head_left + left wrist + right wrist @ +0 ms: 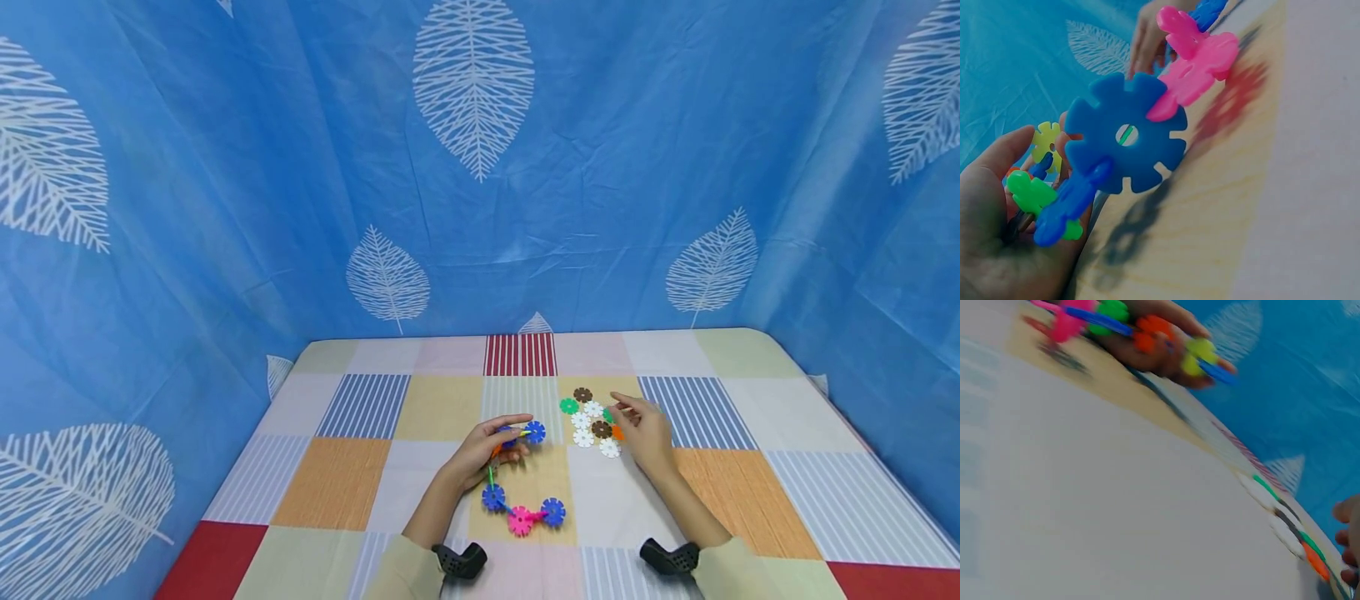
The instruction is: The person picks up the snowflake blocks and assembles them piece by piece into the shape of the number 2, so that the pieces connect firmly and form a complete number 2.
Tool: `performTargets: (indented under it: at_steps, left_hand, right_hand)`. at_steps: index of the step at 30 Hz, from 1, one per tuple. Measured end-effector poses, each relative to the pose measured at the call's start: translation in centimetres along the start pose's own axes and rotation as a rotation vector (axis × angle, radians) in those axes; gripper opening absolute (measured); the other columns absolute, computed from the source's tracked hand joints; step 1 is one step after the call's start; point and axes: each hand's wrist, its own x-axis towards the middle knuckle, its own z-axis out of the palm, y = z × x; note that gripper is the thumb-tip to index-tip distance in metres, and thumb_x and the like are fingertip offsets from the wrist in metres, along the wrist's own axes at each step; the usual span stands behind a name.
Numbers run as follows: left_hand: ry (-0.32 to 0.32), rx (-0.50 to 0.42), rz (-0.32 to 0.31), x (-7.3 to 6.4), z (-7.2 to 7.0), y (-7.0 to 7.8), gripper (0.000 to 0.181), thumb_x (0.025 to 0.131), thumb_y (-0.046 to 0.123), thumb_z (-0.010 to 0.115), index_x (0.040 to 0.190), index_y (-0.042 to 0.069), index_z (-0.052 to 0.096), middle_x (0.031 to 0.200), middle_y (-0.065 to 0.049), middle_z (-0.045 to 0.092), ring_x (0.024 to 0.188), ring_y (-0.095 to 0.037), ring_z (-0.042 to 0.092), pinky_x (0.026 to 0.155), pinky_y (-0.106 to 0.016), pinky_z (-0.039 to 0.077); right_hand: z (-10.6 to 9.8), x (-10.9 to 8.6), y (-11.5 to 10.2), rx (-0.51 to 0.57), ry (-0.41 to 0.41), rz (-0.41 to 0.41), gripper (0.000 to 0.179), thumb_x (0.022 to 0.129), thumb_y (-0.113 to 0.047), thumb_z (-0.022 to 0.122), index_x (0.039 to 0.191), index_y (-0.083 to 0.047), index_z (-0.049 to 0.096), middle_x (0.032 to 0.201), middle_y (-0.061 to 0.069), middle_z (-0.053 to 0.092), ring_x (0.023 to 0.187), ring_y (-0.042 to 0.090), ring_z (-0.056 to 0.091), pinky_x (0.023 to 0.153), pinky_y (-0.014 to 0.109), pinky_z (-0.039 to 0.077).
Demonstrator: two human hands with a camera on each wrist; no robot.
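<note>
My left hand [472, 454] grips a chain of notched plastic discs slotted into one another. From it run a blue disc [492, 497], a pink disc [520, 522] and another blue disc [553, 512] at the near end. Beyond the fingertips, the far end shows a blue disc [535, 432]. Green, orange and yellow pieces sit within the grasp; the left wrist view shows the yellow disc [1046, 147] by the fingers. My right hand [647, 433] is over the right side of a group of loose discs, thumb and forefinger apart, right at a green disc [608, 414].
The loose discs lie flat on the patchwork cloth [622, 500]: several white discs [583, 437], a brown disc [582, 394], another green disc [569, 406] and an orange disc [618, 432]. A blue leaf-print curtain [600, 167] stands behind the table and on both sides.
</note>
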Motion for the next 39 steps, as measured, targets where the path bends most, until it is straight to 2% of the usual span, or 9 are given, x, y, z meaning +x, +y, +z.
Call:
performTargets:
  at_steps: [6, 11, 16, 24, 29, 33, 35, 39]
  left_hand:
    - [0.001, -0.01, 0.004, 0.0, -0.1, 0.0, 0.034, 0.092, 0.016, 0.056, 0.125, 0.005, 0.057, 0.096, -0.01, 0.063, 0.072, -0.013, 0.063, 0.063, -0.02, 0.051]
    - [0.002, -0.018, 0.004, 0.0, -0.1, 0.0, 0.034, 0.092, 0.016, 0.056, 0.125, 0.004, 0.057, 0.096, -0.01, 0.064, 0.073, -0.014, 0.063, 0.063, -0.02, 0.051]
    - [0.011, -0.022, -0.004, -0.1, 0.0, 0.1, 0.034, 0.092, 0.016, 0.056, 0.124, 0.004, 0.058, 0.093, -0.01, 0.064, 0.072, -0.014, 0.063, 0.062, -0.02, 0.051]
    - [0.006, -0.033, -0.004, -0.1, 0.0, 0.0, 0.034, 0.093, 0.015, 0.055, 0.125, 0.004, 0.057, 0.092, -0.012, 0.065, 0.072, -0.014, 0.063, 0.063, -0.02, 0.052]
    - [0.003, -0.035, 0.001, 0.0, -0.1, 0.0, 0.034, 0.093, 0.015, 0.055, 0.124, 0.003, 0.057, 0.091, -0.013, 0.065, 0.072, -0.014, 0.063, 0.063, -0.02, 0.052]
    - [0.0, -0.041, 0.0, -0.1, 0.0, 0.0, 0.034, 0.093, 0.015, 0.055, 0.125, 0.003, 0.057, 0.089, -0.012, 0.064, 0.071, -0.013, 0.063, 0.063, -0.02, 0.052]
    - [-0.002, -0.044, -0.002, -0.1, 0.0, 0.0, 0.034, 0.093, 0.015, 0.054, 0.125, 0.003, 0.057, 0.087, -0.012, 0.064, 0.071, -0.013, 0.063, 0.063, -0.02, 0.052]
    - [-0.003, -0.047, -0.007, -0.2, 0.0, 0.1, 0.034, 0.095, 0.016, 0.052, 0.126, 0.004, 0.056, 0.086, -0.01, 0.064, 0.071, -0.013, 0.062, 0.062, -0.02, 0.052]
  right_hand:
    - [-1.4, 0.6, 1.9, -0.176, -0.102, 0.022, 0.035, 0.085, -0.016, 0.067, 0.112, 0.005, 0.063, 0.103, 0.026, 0.055, 0.092, 0.038, 0.046, 0.073, 0.046, 0.037]
    - [-1.3, 0.6, 2.0, -0.23, -0.119, -0.011, 0.028, 0.081, -0.017, 0.071, 0.104, -0.001, 0.068, 0.103, 0.025, 0.053, 0.093, 0.037, 0.043, 0.074, 0.047, 0.036]
    - [-1.2, 0.6, 1.9, -0.211, -0.102, -0.012, 0.022, 0.078, -0.014, 0.073, 0.096, -0.002, 0.07, 0.101, 0.024, 0.054, 0.092, 0.036, 0.043, 0.073, 0.046, 0.035]
    - [-1.0, 0.4, 2.1, -0.227, -0.082, -0.052, 0.032, 0.075, -0.019, 0.077, 0.1, -0.001, 0.07, 0.097, 0.022, 0.056, 0.09, 0.035, 0.043, 0.071, 0.045, 0.033]
    - [-0.9, 0.4, 2.1, -0.229, -0.079, -0.057, 0.03, 0.074, -0.019, 0.078, 0.097, -0.001, 0.07, 0.096, 0.021, 0.057, 0.09, 0.033, 0.043, 0.072, 0.045, 0.032]
    - [-0.9, 0.4, 2.2, -0.172, -0.081, -0.041, 0.031, 0.074, -0.015, 0.078, 0.097, 0.0, 0.065, 0.093, 0.016, 0.062, 0.086, 0.031, 0.049, 0.074, 0.041, 0.035]
    - [-0.8, 0.4, 2.2, -0.124, -0.084, -0.034, 0.031, 0.073, -0.01, 0.078, 0.098, -0.001, 0.062, 0.089, 0.013, 0.064, 0.082, 0.027, 0.054, 0.075, 0.037, 0.041]
    - [-0.8, 0.4, 2.1, -0.041, -0.069, -0.032, 0.035, 0.073, -0.002, 0.077, 0.103, -0.003, 0.059, 0.08, 0.007, 0.066, 0.069, 0.017, 0.057, 0.06, 0.025, 0.048]
